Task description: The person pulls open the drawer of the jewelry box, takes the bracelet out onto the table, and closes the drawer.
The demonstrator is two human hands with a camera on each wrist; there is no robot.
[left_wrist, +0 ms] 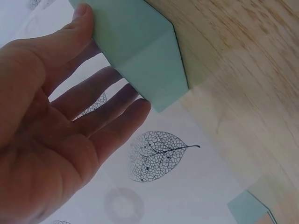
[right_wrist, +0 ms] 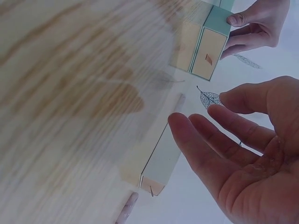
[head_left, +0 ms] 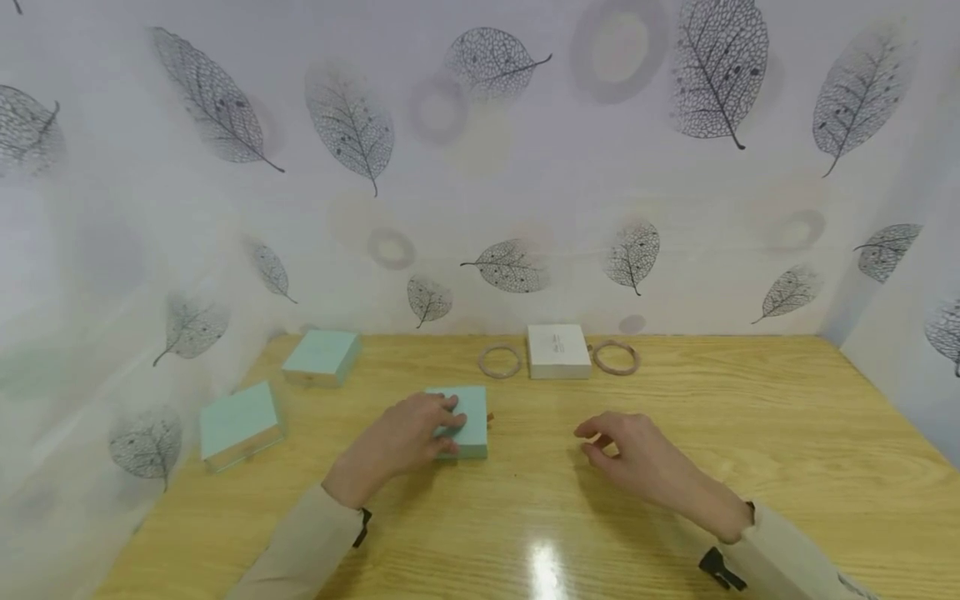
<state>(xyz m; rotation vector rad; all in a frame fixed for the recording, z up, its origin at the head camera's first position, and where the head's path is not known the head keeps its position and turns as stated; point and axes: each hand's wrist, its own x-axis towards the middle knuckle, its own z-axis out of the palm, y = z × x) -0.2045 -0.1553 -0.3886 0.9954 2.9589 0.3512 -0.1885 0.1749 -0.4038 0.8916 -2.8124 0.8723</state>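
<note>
A mint-green drawer-style box (head_left: 470, 429) lies on the table, left of centre, with a small brown tab (head_left: 491, 417) on its right side. My left hand (head_left: 401, 433) rests on this box, its fingers spread over the top and the thumb at the near edge. In the left wrist view those fingers are fairly straight against the mint box (left_wrist: 145, 51). To the right of the box, my right hand (head_left: 637, 454) hovers over the table with loosely bent fingers and nothing in them. The right wrist view shows the box's cream drawer front (right_wrist: 210, 53) facing this hand.
Two more mint boxes stand at the left, one at the back (head_left: 322, 357) and one nearer (head_left: 242, 425). At the back wall, a white box (head_left: 558, 352) sits between a pale ring (head_left: 481, 360) and a pinkish ring (head_left: 636, 360). Leaf-print cloth surrounds the wooden table (head_left: 750, 433).
</note>
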